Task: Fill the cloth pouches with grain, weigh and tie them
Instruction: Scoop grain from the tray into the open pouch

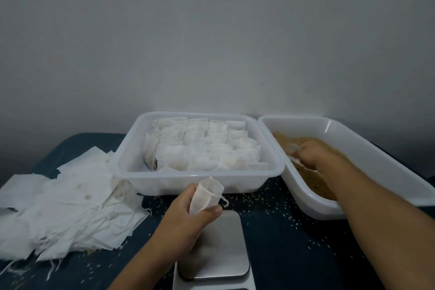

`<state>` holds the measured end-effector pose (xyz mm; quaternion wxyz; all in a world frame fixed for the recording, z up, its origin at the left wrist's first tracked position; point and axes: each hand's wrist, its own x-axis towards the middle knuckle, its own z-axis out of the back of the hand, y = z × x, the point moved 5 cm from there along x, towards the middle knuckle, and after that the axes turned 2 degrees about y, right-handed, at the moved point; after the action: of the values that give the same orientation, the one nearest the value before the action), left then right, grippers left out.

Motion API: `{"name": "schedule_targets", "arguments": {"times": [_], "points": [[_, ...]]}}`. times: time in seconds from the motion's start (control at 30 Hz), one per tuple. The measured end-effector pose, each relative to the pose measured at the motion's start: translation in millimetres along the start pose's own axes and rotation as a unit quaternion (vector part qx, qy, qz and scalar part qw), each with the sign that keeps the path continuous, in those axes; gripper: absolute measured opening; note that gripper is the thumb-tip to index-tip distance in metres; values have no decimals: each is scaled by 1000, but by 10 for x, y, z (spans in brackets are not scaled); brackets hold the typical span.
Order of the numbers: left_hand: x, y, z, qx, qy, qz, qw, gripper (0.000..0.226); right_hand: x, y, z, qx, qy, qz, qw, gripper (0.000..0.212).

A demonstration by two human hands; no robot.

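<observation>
— Left hand (188,216), low in the middle of the frame: what does it have?

— It grips one cloth pouch (207,195), fingers and thumb curled round the lower part, the mouth turned up and standing open. A drawstring (223,199) hangs off the pouch's right side. Hand and pouch are above the far edge of the scale (216,249), whose steel plate sits at the bottom centre.

— And the right hand (315,155)?

— At the right of the frame, down in the grain (313,179) inside the white tub (376,155). Its fingers curl round a pale scoop (294,149), partly buried in the grain; the scoop is blurred, so I cannot make out its shape well.

— What else lies around?

— A second white tub (131,160) stands in the middle, just left of the grain tub, their rims nearly touching. It holds rows of filled pouches (204,148) packed side by side. At the left, a loose heap of flat empty pouches (70,209) spreads over the dark blue worktop (306,254), strings trailing from it. Spilled grains (256,198) dot the worktop between the tubs and the scale.

— Anything in the way?

— The tub of filled pouches stands close behind the left hand, and the right forearm crosses the near rim of the grain tub.
</observation>
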<state>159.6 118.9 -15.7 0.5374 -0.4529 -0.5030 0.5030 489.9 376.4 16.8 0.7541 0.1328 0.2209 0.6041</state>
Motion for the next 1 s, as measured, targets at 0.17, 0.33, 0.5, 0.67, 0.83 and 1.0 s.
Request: {"name": "schedule_targets", "arguments": {"times": [0.17, 0.33, 0.5, 0.67, 0.83, 1.0], "points": [[7, -36, 23, 6, -31, -17, 999, 25, -214, -35, 239, 6, -101, -3, 995, 22], [22, -21, 74, 0, -62, -24, 998, 24, -706, -1, 423, 34, -177, 76, 981, 33], [44, 25, 155, 15, -80, -20, 996, 26, -1392, 181, 531, 78, -209, 202, 954, 52], [65, 42, 219, 33, -98, -27, 994, 19, -1974, 392, 419, 131, -89, 297, 942, 33], [68, 47, 281, 33, -114, -29, 992, 18, -2239, 573, 315, 27, 35, 349, 936, 42], [82, 45, 283, 30, -99, -33, 994, 13, -2383, 728, 451, -30, 36, 379, 924, 32]]}}
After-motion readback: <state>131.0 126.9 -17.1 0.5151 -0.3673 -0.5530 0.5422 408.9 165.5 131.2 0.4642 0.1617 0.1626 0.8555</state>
